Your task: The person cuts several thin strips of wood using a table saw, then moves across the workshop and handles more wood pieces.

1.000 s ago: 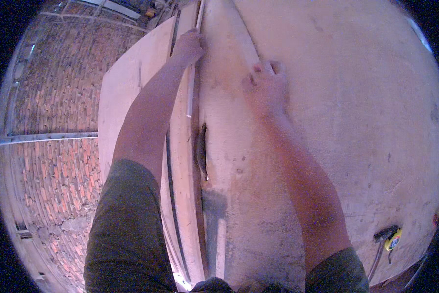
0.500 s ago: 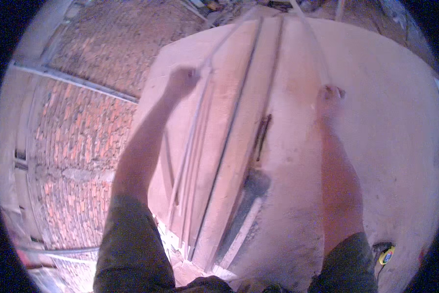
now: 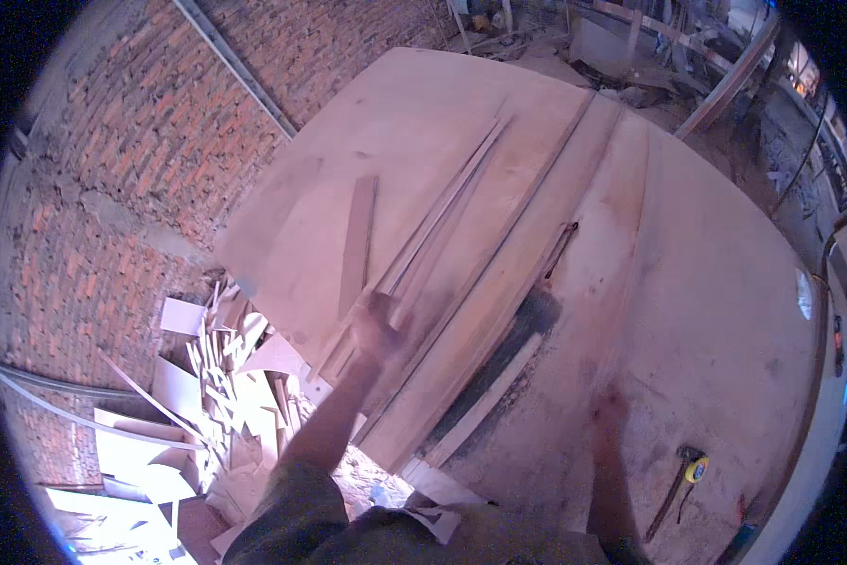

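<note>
My left hand point(image 3: 376, 325) is low over a bundle of thin wooden strips point(image 3: 442, 217) on a broad plywood sheet; motion smears its fingers, so its grip is unclear. My right hand point(image 3: 610, 405), blurred too, is closed around the near end of a long, thin wooden strip point(image 3: 634, 245) that stretches away across the sheet. Between the hands lies a long wooden board point(image 3: 499, 311) with a dark edge. A short flat slat point(image 3: 358, 235) rests left of the bundle. Close to the board's right side are a dark slender tool point(image 3: 562, 250) and a pale batten point(image 3: 485, 400).
The plywood sheet point(image 3: 725, 282) spans the work area. At right lie a hammer point(image 3: 668, 494) and a yellow tape measure point(image 3: 696, 469). Wood offcuts point(image 3: 221, 377) pile up at lower left beside a brick wall point(image 3: 113, 282). A wooden beam point(image 3: 730, 80) slants at the far right.
Both hands have come back nearer to me from far out over the sheet, the right one drawing its strip along. The view has turned, showing the offcut pile and hammer.
</note>
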Available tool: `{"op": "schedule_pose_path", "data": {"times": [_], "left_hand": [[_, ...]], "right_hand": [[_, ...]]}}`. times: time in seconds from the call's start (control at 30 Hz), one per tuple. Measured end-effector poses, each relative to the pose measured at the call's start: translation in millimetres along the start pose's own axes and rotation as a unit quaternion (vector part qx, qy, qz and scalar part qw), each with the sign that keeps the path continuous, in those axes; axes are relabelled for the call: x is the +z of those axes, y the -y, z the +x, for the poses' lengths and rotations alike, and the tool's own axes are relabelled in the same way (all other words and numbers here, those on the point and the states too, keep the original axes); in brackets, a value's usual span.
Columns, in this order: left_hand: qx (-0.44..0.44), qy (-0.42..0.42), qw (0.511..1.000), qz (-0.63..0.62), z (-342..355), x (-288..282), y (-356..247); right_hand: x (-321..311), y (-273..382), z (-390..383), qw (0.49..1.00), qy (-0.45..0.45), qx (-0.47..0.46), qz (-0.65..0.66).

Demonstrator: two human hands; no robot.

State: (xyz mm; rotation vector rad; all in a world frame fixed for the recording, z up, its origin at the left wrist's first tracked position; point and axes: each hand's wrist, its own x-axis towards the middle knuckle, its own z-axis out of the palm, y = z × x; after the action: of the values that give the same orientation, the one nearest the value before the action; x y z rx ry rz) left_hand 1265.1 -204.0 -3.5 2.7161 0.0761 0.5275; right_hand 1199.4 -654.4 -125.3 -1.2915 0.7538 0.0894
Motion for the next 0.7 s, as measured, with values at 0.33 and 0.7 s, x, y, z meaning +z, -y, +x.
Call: {"op": "schedule_pose_path", "data": {"times": [0.33, 0.7], "left_hand": [[-0.148, 0.477, 0.752, -0.431, -170, 18, -78], [-0.329, 0.502, 0.705, -0.377, -269, -104, -5]], "right_hand": [[95, -3, -248, 0.852, 0.403, 0.176, -0.283], [134, -46, -176, 0.985, 0.162, 0.045, -0.043]]}}
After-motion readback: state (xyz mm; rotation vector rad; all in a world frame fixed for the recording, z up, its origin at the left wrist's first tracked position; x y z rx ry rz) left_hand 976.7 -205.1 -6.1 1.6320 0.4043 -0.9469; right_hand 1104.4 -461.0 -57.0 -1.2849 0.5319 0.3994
